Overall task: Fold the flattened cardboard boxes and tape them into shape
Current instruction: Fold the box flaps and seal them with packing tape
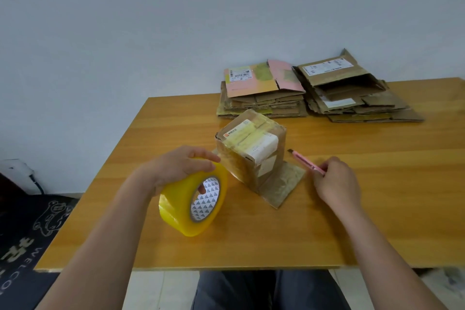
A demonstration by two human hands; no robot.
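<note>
Box standing taped at the middle of the tabletop (377,209).
The left hand (176,168) grips the yellow tape roll (193,196) at the box's (251,153) eight o'clock; the right hand (337,181) pinches a pink knife (305,161) at its three o'clock. Flat cardboard stacks (314,98) lie at twelve to one o'clock.

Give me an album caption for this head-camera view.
Left hand grips tape roll, right hand holds cutter beside box.

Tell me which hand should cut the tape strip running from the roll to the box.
Right. The right hand already grips the pink utility knife, blade end beside the folded box. The left hand is busy holding the yellow tape roll.
</note>
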